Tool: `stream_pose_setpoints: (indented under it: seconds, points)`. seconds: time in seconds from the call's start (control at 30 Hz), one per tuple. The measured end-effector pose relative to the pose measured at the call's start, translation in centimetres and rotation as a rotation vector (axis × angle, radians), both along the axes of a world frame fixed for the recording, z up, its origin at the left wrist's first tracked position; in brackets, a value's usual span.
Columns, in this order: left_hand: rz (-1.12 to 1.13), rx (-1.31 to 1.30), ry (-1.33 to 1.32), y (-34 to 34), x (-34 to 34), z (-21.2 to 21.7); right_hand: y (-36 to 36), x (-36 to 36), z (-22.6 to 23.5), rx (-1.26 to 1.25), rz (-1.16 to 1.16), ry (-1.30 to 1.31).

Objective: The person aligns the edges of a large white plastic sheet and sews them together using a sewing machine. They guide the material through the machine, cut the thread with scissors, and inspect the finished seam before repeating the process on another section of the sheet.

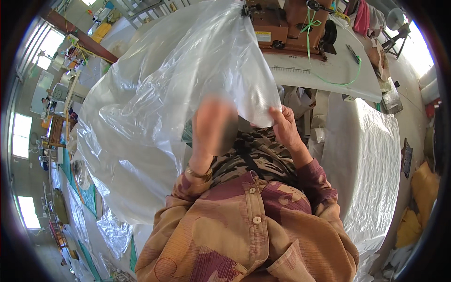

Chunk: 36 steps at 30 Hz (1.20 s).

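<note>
A large clear plastic bag (pixel 174 94) billowed from the picture's centre toward 10 o'clock, its upper end reaching the brown sewing machine (pixel 286 23) at 12 o'clock on the white counter (pixel 329 70). The right hand (pixel 286 127) pinched the bag's lower edge between thumb and fingers just right of centre, while the left hand (pixel 213 127), blurred, was raised against the plastic beside it, and its grip could not be told. A stack of white sheeting (pixel 366 155) lay at 3 o'clock.
</note>
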<state>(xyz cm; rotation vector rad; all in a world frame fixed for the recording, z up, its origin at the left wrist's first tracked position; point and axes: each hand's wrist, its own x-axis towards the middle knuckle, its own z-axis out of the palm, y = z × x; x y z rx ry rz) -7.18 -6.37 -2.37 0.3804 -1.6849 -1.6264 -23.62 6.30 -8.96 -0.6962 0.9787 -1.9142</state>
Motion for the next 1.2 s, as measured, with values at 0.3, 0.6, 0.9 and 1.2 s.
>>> stream_pose_setpoints:
  seconds: [0.3, 0.6, 0.9, 1.2]
  points:
    - [0.33, -0.836, -0.383, -0.4, 0.6, -1.7, 0.1, 0.1, -1.1, 0.147, -0.188, 0.36]
    - [0.309, -0.929, -0.416, -1.5, -1.0, -5.6, 1.3, -0.5, -2.4, 0.204, -0.372, 0.29]
    - [0.25, -0.654, -0.42, -1.2, 1.1, -4.1, 3.6, 0.1, -1.2, 0.276, -0.961, 1.076]
    - [0.171, -0.69, -0.464, -0.1, 1.4, -1.5, -3.3, 3.0, -7.2, 0.476, -0.484, 0.916]
